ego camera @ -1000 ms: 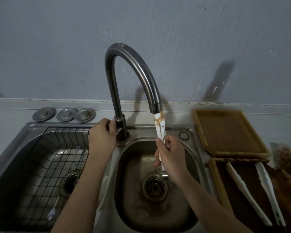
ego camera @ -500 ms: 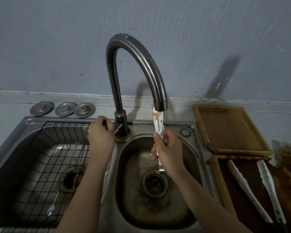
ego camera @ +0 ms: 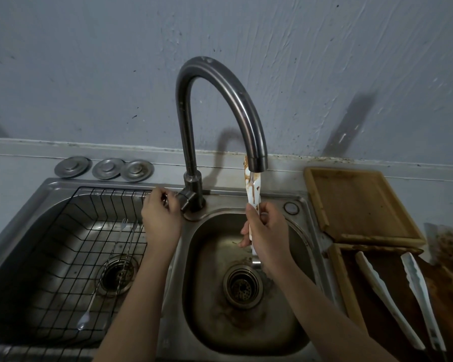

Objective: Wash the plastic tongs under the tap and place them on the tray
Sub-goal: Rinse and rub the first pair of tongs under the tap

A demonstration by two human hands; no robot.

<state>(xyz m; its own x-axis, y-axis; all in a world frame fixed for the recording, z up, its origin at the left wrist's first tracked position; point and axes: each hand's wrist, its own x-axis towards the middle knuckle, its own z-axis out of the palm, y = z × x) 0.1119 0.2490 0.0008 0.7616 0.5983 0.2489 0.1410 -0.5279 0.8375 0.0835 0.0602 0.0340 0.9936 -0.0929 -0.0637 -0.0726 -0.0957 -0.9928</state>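
Observation:
White plastic tongs (ego camera: 253,188) smeared with brown sauce stand upright over the right sink bowl (ego camera: 293,320). Their tips sit just under the spout of the curved metal tap (ego camera: 220,82). My right hand (ego camera: 266,231) grips the tongs around the lower half. My left hand (ego camera: 160,220) is closed on the tap's lever at the base. No water stream is visible. An empty wooden tray (ego camera: 356,205) lies on the counter to the right.
A second, dark stained tray (ego camera: 343,280) at the front right holds two more white tongs (ego camera: 385,296). The left sink bowl contains a wire rack (ego camera: 63,270) with long thin utensils. Three metal discs (ego camera: 107,168) lie behind it by the wall.
My left hand has shifted from the tap's base onto the lever on its left side. The tongs stay upright below the spout in my right hand.

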